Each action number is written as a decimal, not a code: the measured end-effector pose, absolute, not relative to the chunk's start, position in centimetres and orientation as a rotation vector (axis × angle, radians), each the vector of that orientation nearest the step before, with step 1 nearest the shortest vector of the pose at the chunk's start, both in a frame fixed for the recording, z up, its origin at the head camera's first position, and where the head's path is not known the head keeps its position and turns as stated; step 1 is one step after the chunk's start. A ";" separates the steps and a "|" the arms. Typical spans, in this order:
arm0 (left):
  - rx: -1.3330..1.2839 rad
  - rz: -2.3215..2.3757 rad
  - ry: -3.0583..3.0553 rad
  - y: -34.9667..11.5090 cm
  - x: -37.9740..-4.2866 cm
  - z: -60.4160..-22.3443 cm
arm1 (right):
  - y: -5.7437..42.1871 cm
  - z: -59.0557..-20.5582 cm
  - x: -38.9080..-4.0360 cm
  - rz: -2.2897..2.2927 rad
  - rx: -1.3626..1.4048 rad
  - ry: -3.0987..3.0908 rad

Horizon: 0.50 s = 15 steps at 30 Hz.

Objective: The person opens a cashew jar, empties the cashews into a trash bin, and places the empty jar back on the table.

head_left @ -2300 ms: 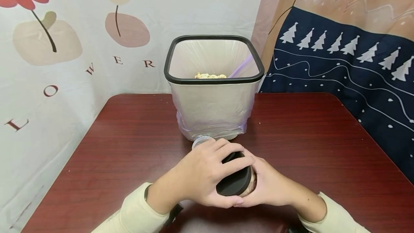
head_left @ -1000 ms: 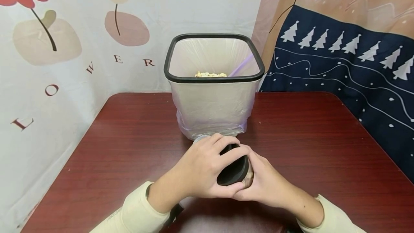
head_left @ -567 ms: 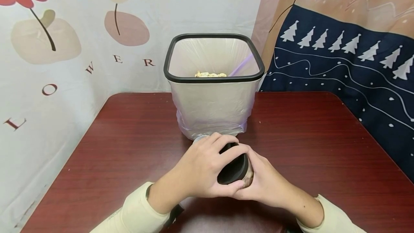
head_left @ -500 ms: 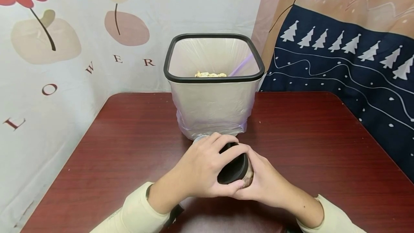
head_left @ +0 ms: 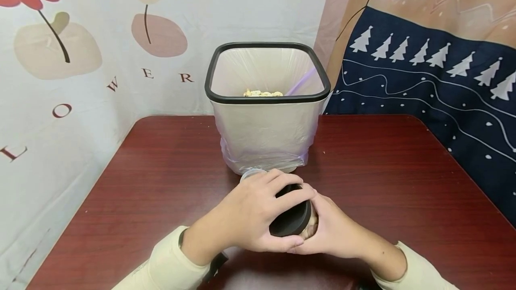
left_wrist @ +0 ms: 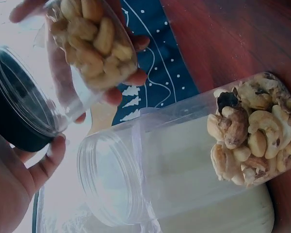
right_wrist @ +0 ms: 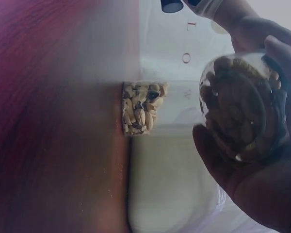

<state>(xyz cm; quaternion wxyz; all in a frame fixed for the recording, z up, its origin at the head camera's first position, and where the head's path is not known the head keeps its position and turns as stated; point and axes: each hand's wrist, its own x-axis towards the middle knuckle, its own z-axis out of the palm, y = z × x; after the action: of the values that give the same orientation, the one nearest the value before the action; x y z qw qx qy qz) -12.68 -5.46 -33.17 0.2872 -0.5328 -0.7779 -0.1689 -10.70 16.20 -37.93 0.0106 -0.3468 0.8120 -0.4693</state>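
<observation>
My left hand [head_left: 251, 211] lies over the black lid [head_left: 292, 218] of a clear plastic jar, its fingers and thumb curled round the lid's rim. My right hand [head_left: 332, 229] grips the jar's body from the other side. In the left wrist view the jar [left_wrist: 94, 43] holds cashews, with the lid [left_wrist: 12, 104] on its mouth. The right wrist view shows the jar's round bottom, tilted above the table. Close by stands a second clear jar [left_wrist: 179, 136], open at the top, with mixed nuts [left_wrist: 254, 131] at its bottom. In the head view my left hand hides most of it.
A bin [head_left: 266, 131] with a black rim and a clear liner stands behind the hands; pale nut-like pieces [head_left: 263, 94] show inside. The open jar stands right in front of it. The red-brown table [head_left: 169, 160] stretches to both sides, with printed cloths [head_left: 101, 93] behind.
Both hands rose slightly with the jar between the oldest frame and one second ago. Since half a second ago they have come down a little, and more of the open jar's rim shows.
</observation>
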 end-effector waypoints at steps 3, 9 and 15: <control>-1.454 -0.431 -2.044 -5.6 -12.7 -33.1 | 16.3 -37.8 -10.9 -1.454 -1.136 2.485; -1.449 -0.430 -2.004 -5.6 -12.7 -33.0 | 16.4 -37.9 -10.8 -1.451 -1.146 2.472; -1.405 -0.449 -1.999 -5.5 -12.7 -33.0 | 16.2 -37.9 -10.7 -1.471 -1.105 2.507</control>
<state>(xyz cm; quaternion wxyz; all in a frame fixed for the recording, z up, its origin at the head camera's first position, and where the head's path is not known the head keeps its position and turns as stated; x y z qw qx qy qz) -12.69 -5.48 -33.01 0.3226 -0.5352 -0.7617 -0.1710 -10.75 16.24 -37.94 0.0160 -0.3554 0.8060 -0.4731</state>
